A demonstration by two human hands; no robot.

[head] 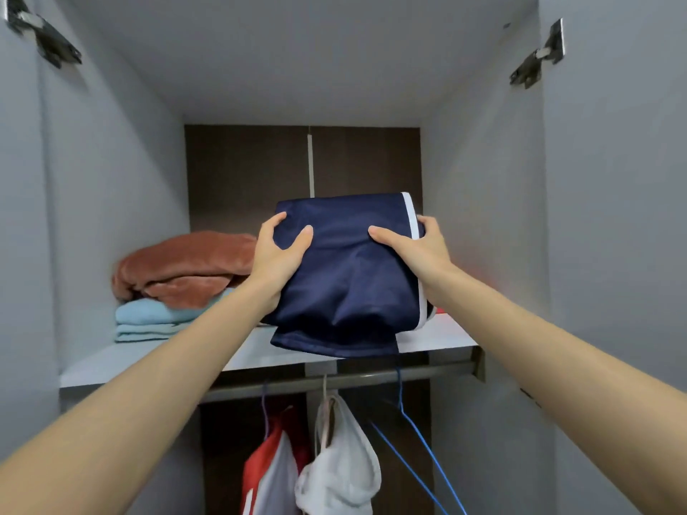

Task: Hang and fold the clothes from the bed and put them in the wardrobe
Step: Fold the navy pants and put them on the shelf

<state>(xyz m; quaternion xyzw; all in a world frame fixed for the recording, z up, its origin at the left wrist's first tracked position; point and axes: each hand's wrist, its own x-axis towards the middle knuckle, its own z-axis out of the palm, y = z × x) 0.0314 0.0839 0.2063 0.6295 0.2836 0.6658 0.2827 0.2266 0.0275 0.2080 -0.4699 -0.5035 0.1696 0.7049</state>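
1. We hold the folded navy garment (345,276) over the front of the wardrobe shelf (442,338), its lower edge hanging past the lip.
2. Our left hand (277,254) grips its left side, thumb on top; our right hand (416,243) pinches the white-trimmed right edge.
3. The satiny fabric looks light, limp and slippery, so we judge the folds could slide apart.
4. We would support it from underneath at both sides, and set it down beside the rust and pale-blue folded stack (174,288).
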